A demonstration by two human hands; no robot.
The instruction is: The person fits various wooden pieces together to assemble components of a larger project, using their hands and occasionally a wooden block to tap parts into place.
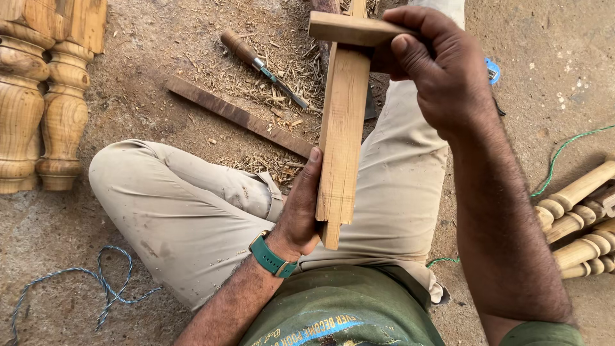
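Note:
I sit on the dirt floor with a long pale wooden piece [341, 128] held upright over my lap. My left hand [300, 208] grips its lower end, where a narrow tenon sticks out below. My right hand [439, 67] is closed on a short wooden crosspiece [349, 29] that sits across the top end of the long piece. A green watch [272, 256] is on my left wrist.
A chisel with a wooden handle [259, 64] lies among wood shavings beyond my knees, next to a dark flat wooden strip [237, 115]. Turned wooden legs [38, 96] stand at the left, and thinner turned spindles [580, 221] lie at the right. Blue cord [96, 288] lies lower left.

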